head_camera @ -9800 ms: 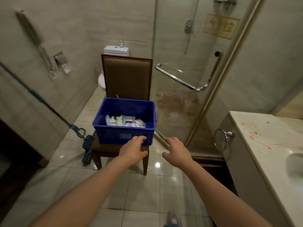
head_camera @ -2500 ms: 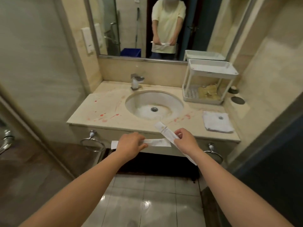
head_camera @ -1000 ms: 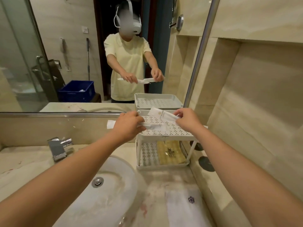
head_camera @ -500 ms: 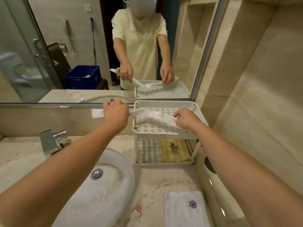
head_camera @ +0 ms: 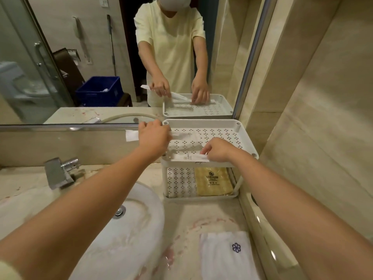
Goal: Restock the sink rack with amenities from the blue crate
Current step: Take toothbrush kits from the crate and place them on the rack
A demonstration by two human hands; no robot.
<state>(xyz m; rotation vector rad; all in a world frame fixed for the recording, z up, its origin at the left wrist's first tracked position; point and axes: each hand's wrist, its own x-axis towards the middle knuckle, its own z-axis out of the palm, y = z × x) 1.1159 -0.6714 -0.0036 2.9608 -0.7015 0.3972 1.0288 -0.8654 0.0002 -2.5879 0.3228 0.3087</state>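
Near the middle of the head view, the right hand (head_camera: 219,149) pinches the right end of a long white sachet (head_camera: 190,158). It lies along the front rim of the rack's top tray (head_camera: 201,122), long axis running left to right. Left of it and slightly higher in frame, the left hand (head_camera: 154,138) curls round a second sachet (head_camera: 131,135), one end jutting left past the tray. To my eye the right hand is nearer a set-down, and its sachet wants nudging inward off the rim. The blue crate (head_camera: 100,90) shows only in the mirror, upper left.
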